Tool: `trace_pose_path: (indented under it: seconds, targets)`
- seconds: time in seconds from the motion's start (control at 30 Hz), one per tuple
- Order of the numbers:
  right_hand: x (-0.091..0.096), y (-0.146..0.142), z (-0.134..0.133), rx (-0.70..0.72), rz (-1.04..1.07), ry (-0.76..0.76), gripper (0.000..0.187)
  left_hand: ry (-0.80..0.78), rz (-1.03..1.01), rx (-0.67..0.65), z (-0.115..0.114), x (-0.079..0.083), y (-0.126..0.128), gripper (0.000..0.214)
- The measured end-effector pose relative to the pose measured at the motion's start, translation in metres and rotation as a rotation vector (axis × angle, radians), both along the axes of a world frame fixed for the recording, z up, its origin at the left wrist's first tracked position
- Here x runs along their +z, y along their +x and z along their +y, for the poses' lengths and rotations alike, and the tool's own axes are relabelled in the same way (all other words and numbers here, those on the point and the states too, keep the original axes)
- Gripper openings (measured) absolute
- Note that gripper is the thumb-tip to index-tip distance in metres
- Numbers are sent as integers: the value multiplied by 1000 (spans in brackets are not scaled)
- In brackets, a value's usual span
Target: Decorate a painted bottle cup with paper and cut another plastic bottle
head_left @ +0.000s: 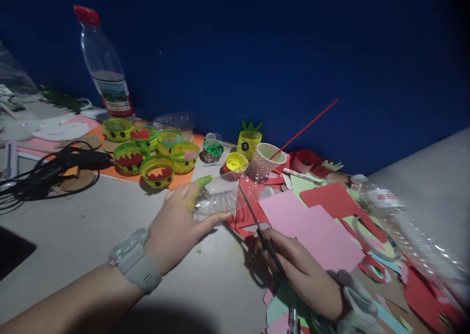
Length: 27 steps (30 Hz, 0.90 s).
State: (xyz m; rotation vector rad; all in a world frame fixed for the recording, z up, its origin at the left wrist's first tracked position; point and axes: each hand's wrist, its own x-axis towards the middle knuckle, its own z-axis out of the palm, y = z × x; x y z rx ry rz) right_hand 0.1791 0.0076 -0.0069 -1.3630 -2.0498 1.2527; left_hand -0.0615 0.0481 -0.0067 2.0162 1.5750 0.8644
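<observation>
My left hand [179,211], its fingertips smeared with yellow-green paint, is closed around a clear ribbed plastic bottle piece [216,204] held just above the table. In my right hand [293,263] is a dark pair of scissors [270,248], gripped by the handles. Their long thin blade [248,202] points up and away, reaching the right edge of the clear plastic. Whether the blades are parted I cannot tell. Behind the bottle piece stand a pot of yellow paint [236,162] and a patterned paper cup [265,160] with a red stick [308,126] in it.
Several green-yellow painted cups [157,173] stand on orange paper at the left, near a tall red-capped bottle [106,74] and black cables [62,162]. Pink paper [312,226] and coloured scraps spread right, beside a clear bottle [414,231]. A blue partition [235,55] rises behind.
</observation>
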Motion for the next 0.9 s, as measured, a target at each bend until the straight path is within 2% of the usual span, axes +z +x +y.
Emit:
trace_pose_path:
  seconds: [0.47,0.7,0.9]
  targets:
    - [-3,0,-3,18,-73,55,33,-40,-85,-51,0,-1,0,63]
    - [-3,-1,-5,0,-61,-40,28,-60,-106,-78,0,-1,-1,67]
    - [-3,-2,-7,-15,-52,-52,29,-53,-92,-60,1,-4,-2,67]
